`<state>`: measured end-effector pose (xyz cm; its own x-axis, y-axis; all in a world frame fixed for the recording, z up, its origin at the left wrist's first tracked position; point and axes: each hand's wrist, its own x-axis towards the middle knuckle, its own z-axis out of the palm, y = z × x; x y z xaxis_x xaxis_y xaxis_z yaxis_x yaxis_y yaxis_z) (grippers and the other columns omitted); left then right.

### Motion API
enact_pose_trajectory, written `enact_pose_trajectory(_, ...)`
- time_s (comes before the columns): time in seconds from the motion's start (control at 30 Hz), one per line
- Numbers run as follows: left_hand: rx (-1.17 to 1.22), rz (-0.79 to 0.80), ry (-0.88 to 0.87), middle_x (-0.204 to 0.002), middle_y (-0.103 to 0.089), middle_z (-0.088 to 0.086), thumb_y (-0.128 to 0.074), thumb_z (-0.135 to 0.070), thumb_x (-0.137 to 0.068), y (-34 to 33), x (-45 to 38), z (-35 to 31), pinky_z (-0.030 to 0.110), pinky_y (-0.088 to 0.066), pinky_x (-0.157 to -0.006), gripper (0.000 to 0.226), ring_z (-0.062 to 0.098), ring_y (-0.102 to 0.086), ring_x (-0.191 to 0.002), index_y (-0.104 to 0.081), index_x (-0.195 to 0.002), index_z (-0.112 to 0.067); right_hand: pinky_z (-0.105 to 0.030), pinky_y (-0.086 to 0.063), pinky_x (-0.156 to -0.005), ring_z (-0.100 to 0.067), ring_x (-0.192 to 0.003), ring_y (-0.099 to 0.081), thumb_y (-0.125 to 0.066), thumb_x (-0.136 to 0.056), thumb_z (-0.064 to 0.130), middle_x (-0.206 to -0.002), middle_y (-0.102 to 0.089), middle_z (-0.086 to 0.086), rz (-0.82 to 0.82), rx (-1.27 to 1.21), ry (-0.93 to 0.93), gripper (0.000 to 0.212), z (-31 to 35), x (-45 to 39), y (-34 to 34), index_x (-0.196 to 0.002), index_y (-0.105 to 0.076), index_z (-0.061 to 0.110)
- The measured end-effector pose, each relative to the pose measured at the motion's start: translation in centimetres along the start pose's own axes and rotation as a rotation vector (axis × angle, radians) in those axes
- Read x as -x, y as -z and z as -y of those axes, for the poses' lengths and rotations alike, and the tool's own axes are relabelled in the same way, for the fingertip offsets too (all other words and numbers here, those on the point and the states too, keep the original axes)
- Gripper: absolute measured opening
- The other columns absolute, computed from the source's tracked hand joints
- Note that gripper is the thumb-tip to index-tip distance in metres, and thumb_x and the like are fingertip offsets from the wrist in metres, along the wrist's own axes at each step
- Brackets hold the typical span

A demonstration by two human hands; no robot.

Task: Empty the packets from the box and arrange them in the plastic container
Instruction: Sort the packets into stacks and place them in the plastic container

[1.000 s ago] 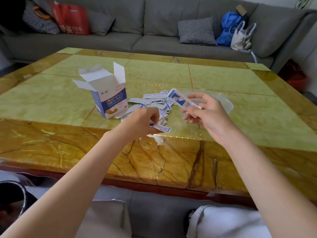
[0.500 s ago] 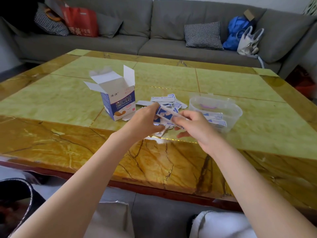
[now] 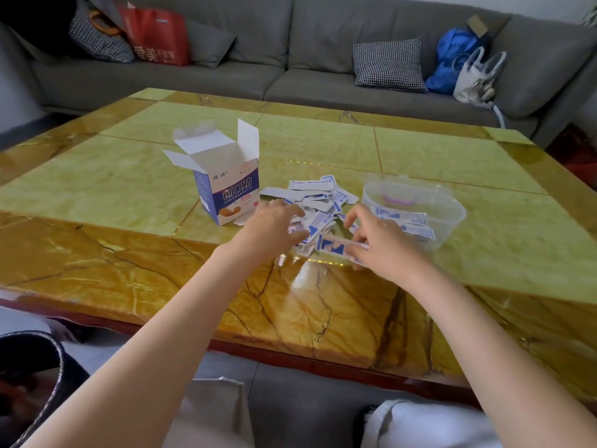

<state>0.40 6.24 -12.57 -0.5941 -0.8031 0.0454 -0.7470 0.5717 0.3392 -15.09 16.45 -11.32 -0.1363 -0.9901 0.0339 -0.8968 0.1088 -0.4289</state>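
Fingers (image 3: 353, 218) of the right hand (image 3: 384, 245) are curled round a small stack of blue-and-white plaster packets (image 3: 336, 246), thumb on top, the stack held flat just above the table edge. The left hand (image 3: 274, 226) lies palm down on the loose pile of packets (image 3: 318, 197), fingers bent and spread over its near side; whether they pinch a packet cannot be told.

The pile spreads beyond and between both sets of fingertips, on the green marble panel of the table (image 3: 323, 140). Just left of the left hand stands the plaster box (image 3: 226, 192), upright, top flaps open, white interior showing. Just right of the right hand's fingers sits the clear plastic container (image 3: 452, 215), open at the top, with several packets (image 3: 403, 221) lying flat inside and a purple item at the back of it, too indistinct to identify.

Beyond the table: grey sofa (image 3: 290, 59) with a checked cushion (image 3: 389, 64), a red shopping bag (image 3: 158, 37), a blue bag (image 3: 452, 59) and a white plastic bag (image 3: 475, 76).
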Motion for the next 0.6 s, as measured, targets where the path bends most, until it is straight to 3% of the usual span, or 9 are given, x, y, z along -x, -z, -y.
enact_pose_trajectory(0.17, -0.090, 0.031, 0.036, -0.138, -0.042, 0.008, -0.056, -0.043, -0.086, -0.8, -0.3, -0.8, 0.043, -0.037, -0.102, 0.046, 0.031, -0.034, -0.128, -0.050, -0.128, -0.025, -0.022, -0.049, -0.061, -0.006, -0.064, -0.065, -0.058, -0.089, 0.015, -0.081, -0.067, 0.006, 0.142, 0.007, -0.043, 0.013, -0.5, 0.3, 0.3, -0.095, -0.056, 0.025)
enact_pose_trajectory(0.23, -0.115, 0.040, 0.004, -0.136, -0.043, 0.007, -0.059, -0.040, -0.085, -0.8, -0.2, -0.9, 0.041, -0.037, -0.102, 0.043, 0.030, -0.036, -0.127, -0.053, -0.126, -0.026, -0.024, -0.047, -0.061, -0.013, -0.071, -0.063, -0.059, -0.087, 0.015, -0.078, -0.063, 0.005, 0.117, 0.024, -0.050, 0.008, -0.4, 0.2, 0.6, -0.087, -0.061, 0.023)
enact_pose_trajectory(0.33, -0.078, 0.022, -0.050, -0.129, -0.049, 0.006, -0.062, -0.031, -0.085, -0.6, 0.0, -0.8, 0.036, -0.040, -0.098, 0.036, 0.027, -0.043, -0.121, -0.058, -0.119, -0.024, -0.016, -0.032, -0.054, -0.016, -0.079, -0.053, -0.056, -0.090, 0.019, -0.087, -0.054, 0.003, 0.038, 0.067, -0.029, 0.011, 0.1, 0.2, 0.5, -0.079, -0.057, 0.018)
enact_pose_trajectory(0.4, -0.039, 0.018, -0.065, -0.123, -0.050, 0.006, -0.064, -0.026, -0.083, -0.5, 0.2, -0.5, 0.035, -0.044, -0.096, 0.032, 0.025, -0.048, -0.116, -0.060, -0.114, -0.022, -0.012, -0.026, -0.051, -0.015, -0.083, -0.052, -0.051, -0.093, 0.021, -0.093, -0.050, 0.003, 0.090, 0.128, -0.007, 0.013, 0.5, 0.2, -0.2, -0.081, -0.051, 0.016)
enact_pose_trajectory(0.5, 0.014, 0.039, -0.033, -0.122, -0.049, 0.006, -0.066, -0.024, -0.082, -0.4, 0.3, -0.2, 0.035, -0.045, -0.096, 0.029, 0.023, -0.050, -0.114, -0.060, -0.110, -0.017, -0.016, -0.027, -0.050, -0.013, -0.074, -0.047, -0.044, -0.096, 0.022, -0.085, -0.046, 0.004, 0.136, 0.176, 0.017, 0.017, 0.9, 0.4, -1.0, -0.079, -0.043, 0.017)
enact_pose_trajectory(0.6, 0.039, 0.049, -0.017, -0.117, -0.054, 0.006, -0.066, -0.025, -0.082, -0.1, 0.2, 0.0, 0.030, -0.045, -0.088, 0.028, 0.021, -0.053, -0.109, -0.061, -0.106, -0.013, -0.021, -0.033, -0.052, -0.016, -0.074, -0.049, -0.047, -0.095, 0.023, -0.077, -0.048, 0.004, 0.165, 0.190, 0.032, 0.016, 1.0, 0.8, -0.2, -0.080, -0.048, 0.016)
